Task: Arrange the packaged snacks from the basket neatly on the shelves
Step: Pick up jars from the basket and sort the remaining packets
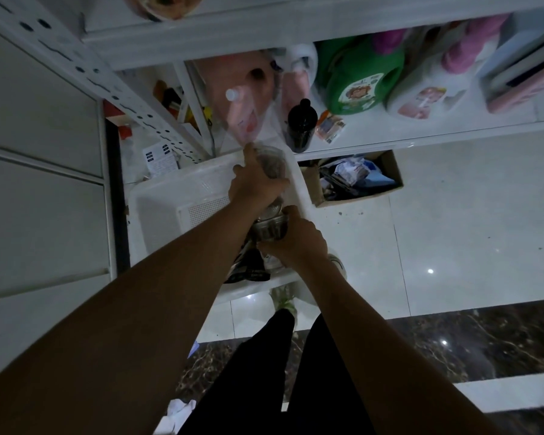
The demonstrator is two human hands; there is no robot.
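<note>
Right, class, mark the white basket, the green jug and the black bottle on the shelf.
white basket [165, 197]: head view, its bare left wall.
green jug [358, 65]: head view, middle of its body.
black bottle [300, 125]: head view, its body below the cap.

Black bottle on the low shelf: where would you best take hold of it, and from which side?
Probably round its wide body, just under the shoulder. The black bottle stands upright near the front edge of the shelf, with a pink pouch behind it and a green jug nearby. So come from the open aisle side, fingers wrapping its round sides.
</note>
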